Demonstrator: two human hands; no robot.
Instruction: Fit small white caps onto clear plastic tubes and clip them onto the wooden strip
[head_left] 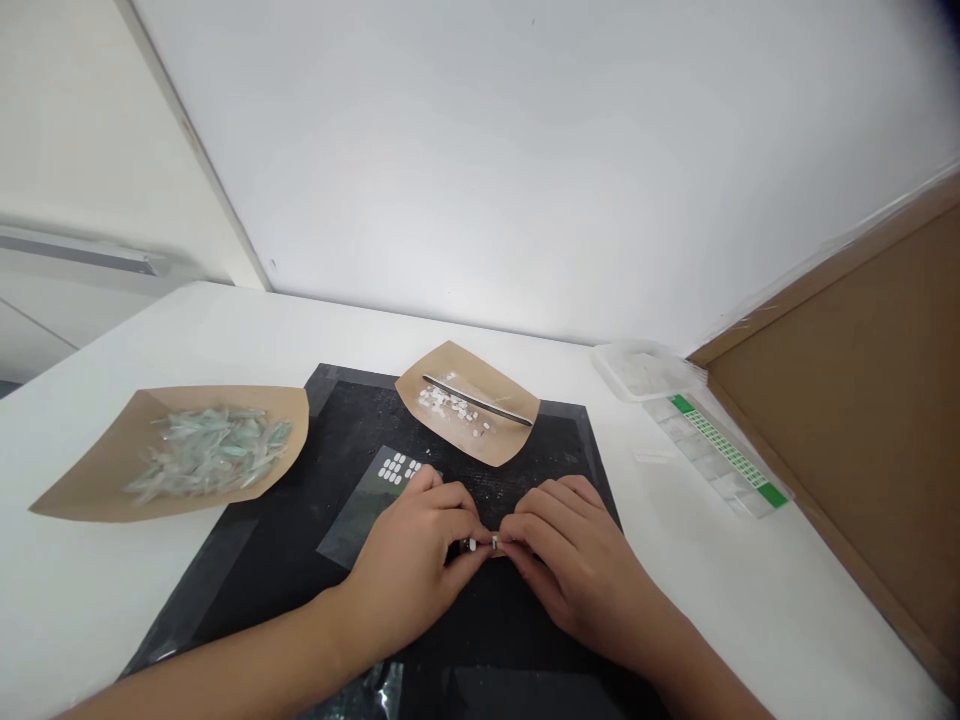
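My left hand (420, 560) and my right hand (570, 555) meet over the black mat (300, 560), fingertips pinched together on a tiny white and dark part (484, 544) held between them. Just beyond my left hand lies a clear sheet (367, 500) carrying rows of small white pads (400, 467). Behind the hands a small brown paper tray (480, 445) holds several small white pieces (450, 405) and a dark thin stick (480, 400).
A larger brown paper tray (90, 480) at the left holds a heap of pale green clear bits (210, 450). At the right are a clear plastic lid (645, 370), a clear strip with green labels (720, 450) and a brown cardboard panel (862, 420). A white wall stands behind the white table (750, 600).
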